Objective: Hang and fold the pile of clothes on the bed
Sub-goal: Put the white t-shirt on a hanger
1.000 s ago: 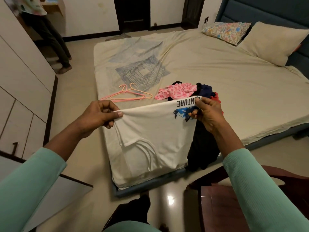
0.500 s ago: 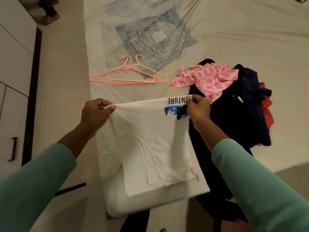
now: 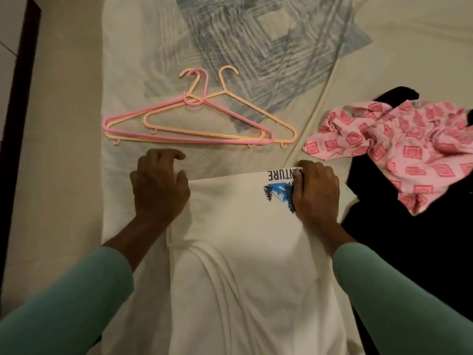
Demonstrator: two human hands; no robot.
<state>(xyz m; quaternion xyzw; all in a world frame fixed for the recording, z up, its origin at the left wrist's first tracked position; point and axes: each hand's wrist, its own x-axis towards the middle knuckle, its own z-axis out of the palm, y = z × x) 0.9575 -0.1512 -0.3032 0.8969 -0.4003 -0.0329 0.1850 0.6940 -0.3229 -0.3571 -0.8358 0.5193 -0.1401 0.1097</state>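
One creased white T-shirt (image 3: 243, 239), blue print, on the bed (image 3: 122, 155)

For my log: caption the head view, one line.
Left hand rests on and right hand pinches a white printed T-shirt on the cream bedsheet, near pink and peach plastic hangers.

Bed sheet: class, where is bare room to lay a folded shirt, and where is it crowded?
Bare: the sheet beyond the hangers, and the strip between hangers and white T-shirt. Crowded: right side, where the pink garment lies on dark clothes.
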